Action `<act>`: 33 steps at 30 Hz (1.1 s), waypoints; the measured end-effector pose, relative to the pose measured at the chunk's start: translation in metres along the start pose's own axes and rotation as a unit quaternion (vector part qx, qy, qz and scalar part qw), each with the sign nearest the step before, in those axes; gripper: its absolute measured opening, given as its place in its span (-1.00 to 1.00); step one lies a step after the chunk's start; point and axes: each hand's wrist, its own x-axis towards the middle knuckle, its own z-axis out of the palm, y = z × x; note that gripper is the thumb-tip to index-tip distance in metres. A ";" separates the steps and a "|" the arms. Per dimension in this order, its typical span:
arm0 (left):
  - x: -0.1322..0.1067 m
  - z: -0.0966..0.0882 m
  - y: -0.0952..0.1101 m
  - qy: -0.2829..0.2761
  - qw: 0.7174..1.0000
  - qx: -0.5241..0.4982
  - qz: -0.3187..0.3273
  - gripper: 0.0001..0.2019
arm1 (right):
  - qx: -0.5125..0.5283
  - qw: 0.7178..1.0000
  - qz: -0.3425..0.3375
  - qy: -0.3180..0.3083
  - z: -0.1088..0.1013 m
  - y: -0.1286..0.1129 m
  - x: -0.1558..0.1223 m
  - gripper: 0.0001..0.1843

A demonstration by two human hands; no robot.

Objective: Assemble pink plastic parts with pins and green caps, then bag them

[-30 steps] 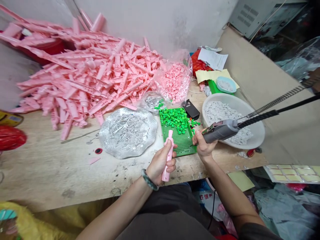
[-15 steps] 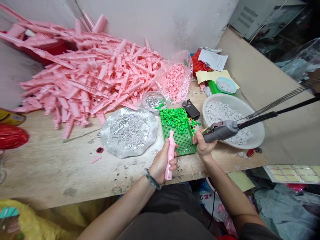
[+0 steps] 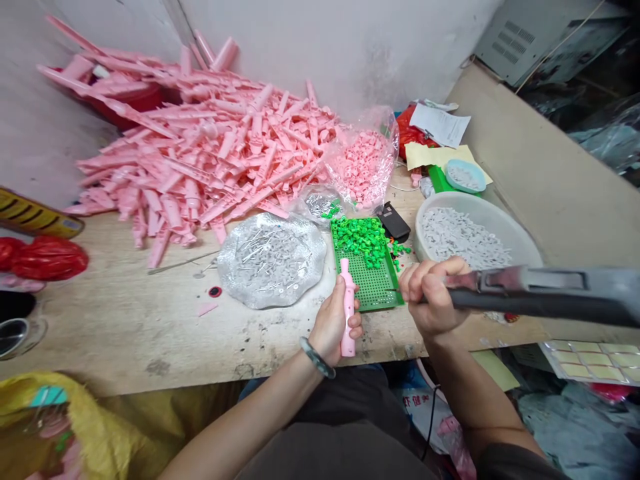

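My left hand [image 3: 333,319] is wrapped round a pink plastic tube-shaped part [image 3: 348,313], held nearly upright at the table's front edge. Several small holes show along its side. My right hand [image 3: 435,293] grips the front end of a grey electric screwdriver [image 3: 540,290], whose body lies almost level and is blurred. Its thin bit points left towards the pink part, apart from it. Just behind both hands sits a green perforated tray [image 3: 373,287] with a heap of small green plastic pieces [image 3: 363,239] at its far end.
A silvery wavy-edged plate [image 3: 305,283] holds metal pins and small whitish parts. Pink parts [image 3: 200,153] are piled along the wall, beside a clear bag of small pink pieces [image 3: 367,160]. At right stands a white bowl [image 3: 525,247] of white pieces; a black box [image 3: 395,221] lies near the tray.
My right hand has turned the screwdriver level and brought it forward, its body now reaching to the right edge. The pink part stays in my left hand. The view has shifted slightly left.
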 end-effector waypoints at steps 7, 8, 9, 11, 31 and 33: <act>0.000 -0.005 0.003 0.003 1.000 -0.003 0.000 -0.50 | -0.077 0.989 0.058 0.116 -0.036 0.059 -0.003 -0.71; 0.000 -0.004 0.003 0.003 1.000 -0.002 -0.001 -0.49 | -0.085 0.987 0.056 0.121 -0.038 0.063 -0.005 -0.71; 0.001 -0.003 0.002 0.004 1.000 -0.001 -0.003 -0.49 | -0.094 0.986 0.053 0.126 -0.040 0.066 -0.008 -0.70; 0.001 -0.002 0.002 0.006 1.000 0.003 -0.003 -0.49 | -0.107 0.983 0.054 0.137 -0.041 0.068 -0.011 -0.68; 0.004 0.002 0.002 -0.001 1.000 0.011 -0.009 -0.49 | -0.107 0.979 0.072 0.158 -0.039 0.074 -0.016 -0.64; 0.004 0.002 0.002 -0.001 1.000 0.008 -0.009 -0.50 | -0.108 0.977 0.078 0.164 -0.039 0.073 -0.014 -0.64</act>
